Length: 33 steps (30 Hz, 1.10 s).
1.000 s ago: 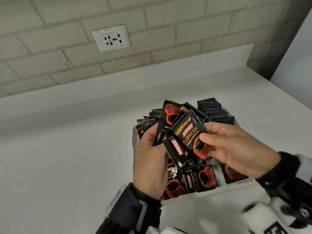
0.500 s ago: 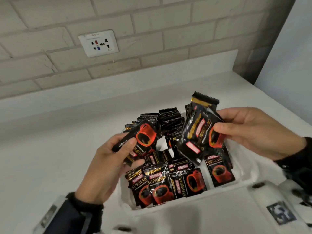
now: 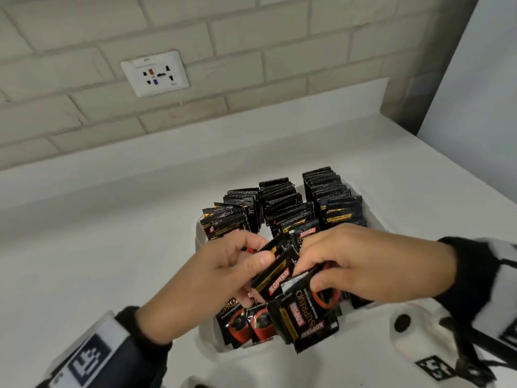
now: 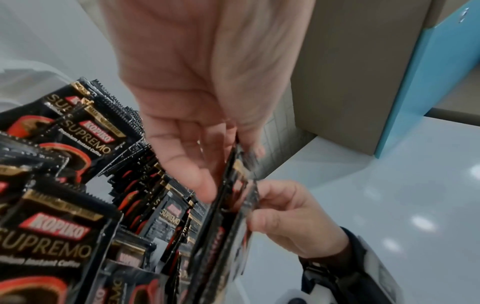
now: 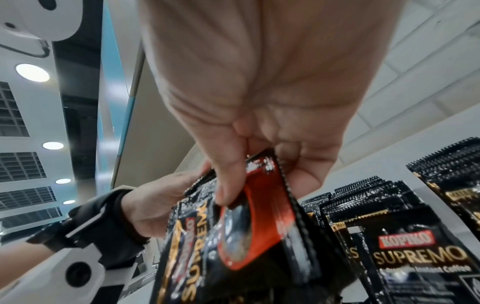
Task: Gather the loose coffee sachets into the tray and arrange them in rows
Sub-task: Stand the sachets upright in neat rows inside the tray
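Note:
A white tray (image 3: 200,233) on the counter holds black and red coffee sachets. Three rows of upright sachets (image 3: 282,200) fill its far part, and a few sachets (image 3: 246,323) lean at its near end. Both hands meet over the tray's middle. My left hand (image 3: 223,275) pinches the top of a sachet (image 3: 275,275) between thumb and fingers. My right hand (image 3: 358,264) grips a small bundle of sachets (image 3: 305,317) with thumb on the red cup print (image 5: 259,226). In the left wrist view the held sachets (image 4: 228,216) show edge-on between the two hands.
The white counter (image 3: 98,247) runs left and right of the tray. Behind it stands a brick wall with a white socket plate (image 3: 155,72). A pale panel (image 3: 475,93) closes off the right side. White sleeve fabric (image 3: 363,354) lies along the near edge.
The hands were apart, each holding sachets above the tray. They have come together lower over the tray's middle, and the left hand has taken hold of a sachet from the right hand's bundle.

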Available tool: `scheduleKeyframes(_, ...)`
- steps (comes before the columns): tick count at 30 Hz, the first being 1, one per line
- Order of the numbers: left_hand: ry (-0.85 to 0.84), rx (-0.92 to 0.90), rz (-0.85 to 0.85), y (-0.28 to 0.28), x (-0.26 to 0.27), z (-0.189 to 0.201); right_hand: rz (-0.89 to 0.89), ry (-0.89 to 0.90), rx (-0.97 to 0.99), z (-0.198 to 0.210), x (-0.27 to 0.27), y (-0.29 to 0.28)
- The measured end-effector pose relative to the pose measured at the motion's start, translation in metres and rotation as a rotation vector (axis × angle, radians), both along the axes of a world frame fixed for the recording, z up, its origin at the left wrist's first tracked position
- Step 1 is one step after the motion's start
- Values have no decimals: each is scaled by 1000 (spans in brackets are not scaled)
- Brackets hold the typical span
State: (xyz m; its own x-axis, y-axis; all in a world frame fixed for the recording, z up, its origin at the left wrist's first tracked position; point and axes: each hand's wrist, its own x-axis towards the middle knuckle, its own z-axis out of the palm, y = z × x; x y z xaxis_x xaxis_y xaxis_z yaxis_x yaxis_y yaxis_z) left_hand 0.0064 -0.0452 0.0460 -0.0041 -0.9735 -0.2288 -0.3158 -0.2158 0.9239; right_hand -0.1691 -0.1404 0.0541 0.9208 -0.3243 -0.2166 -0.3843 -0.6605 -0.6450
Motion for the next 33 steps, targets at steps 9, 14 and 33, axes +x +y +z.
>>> scheduleKeyframes(9,-4,91,-31,5,-3,-2,35,17,-19,-10,4,7)
scheduleKeyframes(14,-162,27,-24,8,-1,-10,10,-15,-52,-13,0,10)
scheduleKeyframes(33,-1087,-153,-15,-54,47,-8,-334,-525,12,3,-59,-3)
